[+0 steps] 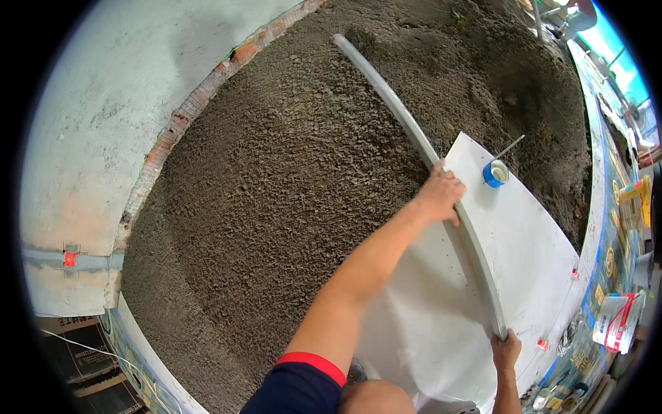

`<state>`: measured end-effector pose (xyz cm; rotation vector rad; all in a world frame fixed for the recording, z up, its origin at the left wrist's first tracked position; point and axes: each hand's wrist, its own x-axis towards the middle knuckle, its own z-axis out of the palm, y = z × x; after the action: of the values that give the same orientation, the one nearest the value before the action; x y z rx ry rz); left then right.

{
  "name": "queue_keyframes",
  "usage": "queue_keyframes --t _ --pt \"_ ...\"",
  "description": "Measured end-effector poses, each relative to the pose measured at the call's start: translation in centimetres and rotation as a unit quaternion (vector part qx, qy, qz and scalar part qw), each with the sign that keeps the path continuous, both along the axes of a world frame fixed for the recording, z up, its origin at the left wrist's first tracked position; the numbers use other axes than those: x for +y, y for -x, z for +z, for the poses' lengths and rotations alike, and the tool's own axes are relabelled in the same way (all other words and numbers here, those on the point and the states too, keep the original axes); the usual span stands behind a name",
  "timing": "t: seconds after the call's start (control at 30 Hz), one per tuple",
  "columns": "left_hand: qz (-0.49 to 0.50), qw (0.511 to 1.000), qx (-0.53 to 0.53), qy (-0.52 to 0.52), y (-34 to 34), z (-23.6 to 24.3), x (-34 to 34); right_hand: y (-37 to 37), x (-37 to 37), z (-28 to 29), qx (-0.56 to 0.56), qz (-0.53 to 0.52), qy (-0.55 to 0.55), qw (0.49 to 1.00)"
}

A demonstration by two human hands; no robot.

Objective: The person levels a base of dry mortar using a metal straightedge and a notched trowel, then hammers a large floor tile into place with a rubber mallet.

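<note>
A long grey metal straightedge (396, 103) runs from the far middle of the rough brown mortar bed (276, 179) down to the lower right, its line bent by the lens. My left hand (441, 196) is wrapped over its middle part. At its near end, my right hand (507, 348) is closed round it. Below the near half of the bar lies a large white tile (427, 297); I cannot tell whether they touch. A small round blue container (495, 174) with a thin stick stands on the tile's far part, right of my left hand.
On the left, a pale smooth slab (117, 131) ends in a broken reddish edge beside the mortar. Along the right stand a white bucket (614, 323) and a yellow container (634, 205). Dark cardboard (79, 348) lies at the lower left. Small red clips (543, 344) sit near the tile's right edge.
</note>
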<state>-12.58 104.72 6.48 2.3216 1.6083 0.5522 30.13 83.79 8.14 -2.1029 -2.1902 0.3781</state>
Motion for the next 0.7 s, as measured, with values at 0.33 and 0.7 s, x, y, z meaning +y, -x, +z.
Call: queue_keyframes --t 0.33,0.7 --pt "0.134 0.991 -0.021 0.019 13.5 0.3 -6.3 9.5 5.3 -1.0 0.000 0.139 -0.001 0.990" --pt "0.318 0.948 -0.029 -0.007 11.9 0.8 -29.4 9.0 3.2 0.4 0.000 0.293 0.059 0.954"
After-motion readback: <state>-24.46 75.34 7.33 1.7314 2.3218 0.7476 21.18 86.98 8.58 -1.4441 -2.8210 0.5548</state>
